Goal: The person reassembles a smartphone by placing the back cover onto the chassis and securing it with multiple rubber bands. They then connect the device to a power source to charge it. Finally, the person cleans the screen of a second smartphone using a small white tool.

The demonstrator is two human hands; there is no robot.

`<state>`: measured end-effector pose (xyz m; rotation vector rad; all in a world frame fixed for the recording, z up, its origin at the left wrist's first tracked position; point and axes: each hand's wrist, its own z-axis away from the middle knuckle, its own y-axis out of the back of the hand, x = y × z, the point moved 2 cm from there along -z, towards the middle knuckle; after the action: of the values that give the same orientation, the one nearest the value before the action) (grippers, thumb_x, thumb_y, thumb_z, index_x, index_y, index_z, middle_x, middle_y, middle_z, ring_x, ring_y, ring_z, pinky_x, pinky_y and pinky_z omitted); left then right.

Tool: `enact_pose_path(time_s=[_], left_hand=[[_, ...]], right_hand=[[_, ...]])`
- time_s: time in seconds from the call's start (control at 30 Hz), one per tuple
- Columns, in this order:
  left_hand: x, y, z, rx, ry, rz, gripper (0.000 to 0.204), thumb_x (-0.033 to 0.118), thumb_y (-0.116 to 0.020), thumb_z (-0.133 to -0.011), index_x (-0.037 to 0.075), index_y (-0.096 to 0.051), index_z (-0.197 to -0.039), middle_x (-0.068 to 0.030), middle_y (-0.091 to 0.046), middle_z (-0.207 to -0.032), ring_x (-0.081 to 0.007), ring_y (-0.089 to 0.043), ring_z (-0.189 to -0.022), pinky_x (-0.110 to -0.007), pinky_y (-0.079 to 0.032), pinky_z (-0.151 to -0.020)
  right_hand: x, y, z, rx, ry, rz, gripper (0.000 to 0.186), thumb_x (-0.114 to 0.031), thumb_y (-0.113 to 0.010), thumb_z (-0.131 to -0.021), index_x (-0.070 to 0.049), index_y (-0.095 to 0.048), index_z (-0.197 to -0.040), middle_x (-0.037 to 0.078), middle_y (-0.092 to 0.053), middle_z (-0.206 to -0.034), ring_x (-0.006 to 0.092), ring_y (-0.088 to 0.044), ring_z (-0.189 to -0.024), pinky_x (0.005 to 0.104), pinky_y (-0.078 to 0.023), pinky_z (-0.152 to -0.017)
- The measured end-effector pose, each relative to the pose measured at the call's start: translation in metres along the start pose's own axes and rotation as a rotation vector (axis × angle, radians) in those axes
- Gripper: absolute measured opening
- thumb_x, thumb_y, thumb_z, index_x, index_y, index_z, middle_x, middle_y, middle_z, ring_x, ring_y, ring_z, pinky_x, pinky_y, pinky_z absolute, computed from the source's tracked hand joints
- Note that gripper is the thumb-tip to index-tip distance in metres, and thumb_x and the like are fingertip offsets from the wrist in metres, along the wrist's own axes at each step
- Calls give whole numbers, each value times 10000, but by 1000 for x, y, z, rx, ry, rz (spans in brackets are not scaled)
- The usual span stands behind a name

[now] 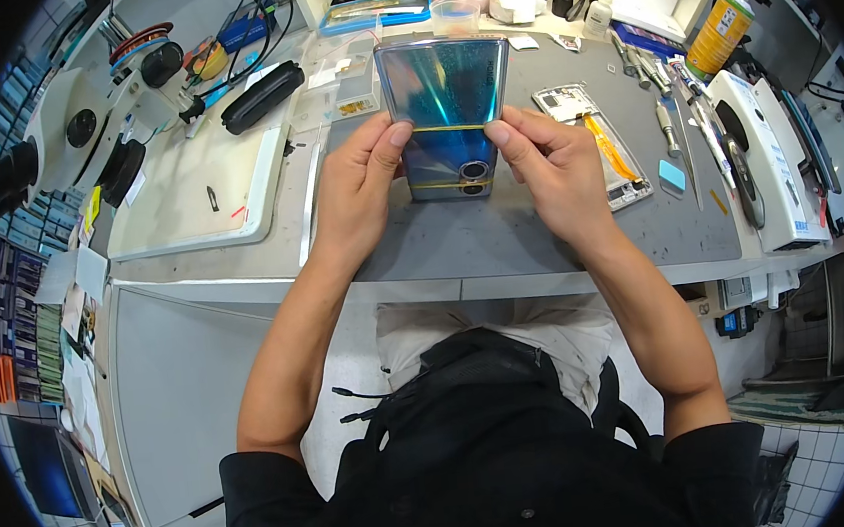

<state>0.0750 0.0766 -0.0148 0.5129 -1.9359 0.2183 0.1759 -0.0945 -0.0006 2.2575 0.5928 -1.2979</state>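
Glossy blue-teal rectangular smartphone [445, 86], upper centre of frame: back facing camera, tilted, ringed lenses [474, 171] toward lower end; two thin yellow bands [450, 128] cross its width.

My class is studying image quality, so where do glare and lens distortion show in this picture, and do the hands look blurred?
In the head view, pale glare streaks the glossy phone; in the head view, the bench edge bows and the picture's corners fall to black; in the head view, the left hand and right hand look fairly sharp, without obvious motion blur.
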Motion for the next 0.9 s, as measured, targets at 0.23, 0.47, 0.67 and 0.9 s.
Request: enact_pose_path(time_s=[0.23, 0.47, 0.67, 0.9], left_hand=[[-3, 1, 3, -6, 12, -71, 308, 300, -519, -1042, 18, -610, -956, 27, -541, -774, -61, -486, -729, -225, -430, -675], [-10, 2, 3, -20, 56, -11, 252, 259, -535, -1033, 24, -593, -962, 23, -555, -818, -58, -496, -767, -220, -428, -704], [-2, -1, -16, -72, -27, 294, 241, 174, -628, -976, 27, -626, -1166, -5, -665, -1016, -53, -577, -884, -204, -436, -797], [9, 3, -38, 26, -15, 288, 294, 166, -608, -986, -16, -594, -1216, -36, -672, -1067, -65, -603, -934, -211, -462, -836]], right_hand=[[3, 0, 4, -10, -31, 3, 244, -119, -637, -957, 16, -688, -1153, 31, -605, -781, 82, -520, -722, 240, -428, -658], [3, 3, 3, -43, -52, -48, 251, -116, -639, -957, 27, -680, -1158, 27, -609, -783, 77, -522, -726, 237, -427, -654], [-12, 16, -3, -119, 76, 254, 233, -128, -658, -944, -55, -705, -1160, 12, -550, -748, 94, -476, -672, 236, -394, -622], [40, 182, -91, 34, 29, 1127, 175, -230, -715, -857, -109, -774, -969, 116, -734, -913, 291, -702, -840, 391, -549, -752]])
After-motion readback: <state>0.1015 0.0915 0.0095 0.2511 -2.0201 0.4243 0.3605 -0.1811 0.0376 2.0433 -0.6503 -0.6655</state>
